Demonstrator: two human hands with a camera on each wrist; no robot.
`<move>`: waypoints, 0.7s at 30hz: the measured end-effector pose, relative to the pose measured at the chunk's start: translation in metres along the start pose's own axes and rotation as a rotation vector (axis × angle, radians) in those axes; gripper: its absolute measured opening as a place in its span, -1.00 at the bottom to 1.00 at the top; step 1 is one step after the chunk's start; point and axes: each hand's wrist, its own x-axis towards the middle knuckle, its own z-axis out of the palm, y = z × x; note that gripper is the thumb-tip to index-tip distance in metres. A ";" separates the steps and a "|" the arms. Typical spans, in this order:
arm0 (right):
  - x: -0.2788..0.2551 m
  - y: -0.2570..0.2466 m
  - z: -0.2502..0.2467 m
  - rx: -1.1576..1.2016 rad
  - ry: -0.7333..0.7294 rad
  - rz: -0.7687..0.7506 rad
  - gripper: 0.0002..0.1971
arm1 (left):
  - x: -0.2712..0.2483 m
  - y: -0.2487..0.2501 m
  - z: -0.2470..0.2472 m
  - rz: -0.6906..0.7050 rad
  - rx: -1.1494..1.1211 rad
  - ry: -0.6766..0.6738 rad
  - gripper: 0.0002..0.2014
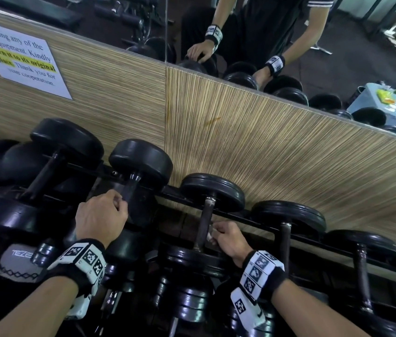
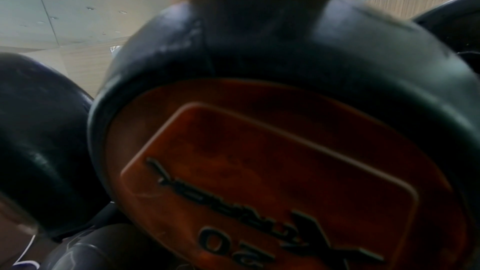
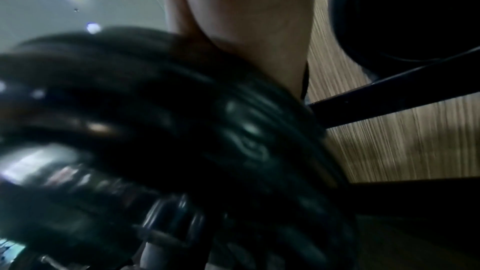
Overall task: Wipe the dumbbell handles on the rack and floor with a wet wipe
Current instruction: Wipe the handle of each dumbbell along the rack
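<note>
Head view, lower centre: the right hand (image 1: pixel 228 239) pinches a white wet wipe (image 1: pixel 210 235) against a dumbbell handle (image 1: pixel 204 224) that runs lengthwise up the frame on the rack (image 1: pixel 277 229). The left hand (image 1: pixel 100 217), lower left, curls on the neighbouring handle (image 1: pixel 130 190). Legible: "TEZE"; wall notice (image 1: pixel 21 59), "return it to its original place".

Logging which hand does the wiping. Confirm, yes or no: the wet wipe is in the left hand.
No: in the head view the white wet wipe sits in the right hand at a dumbbell handle.
</note>
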 end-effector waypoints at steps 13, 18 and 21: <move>0.002 -0.010 0.005 -0.067 -0.040 0.087 -0.74 | -0.003 0.005 -0.008 -0.024 0.003 -0.002 -0.83; -0.008 -0.006 -0.004 -0.122 -0.122 0.119 -0.74 | -0.003 0.005 -0.008 -0.029 -0.018 -0.011 -0.83; -0.010 -0.006 -0.008 -0.159 -0.148 0.123 -0.74 | -0.002 0.006 -0.010 -0.034 -0.018 -0.021 -0.83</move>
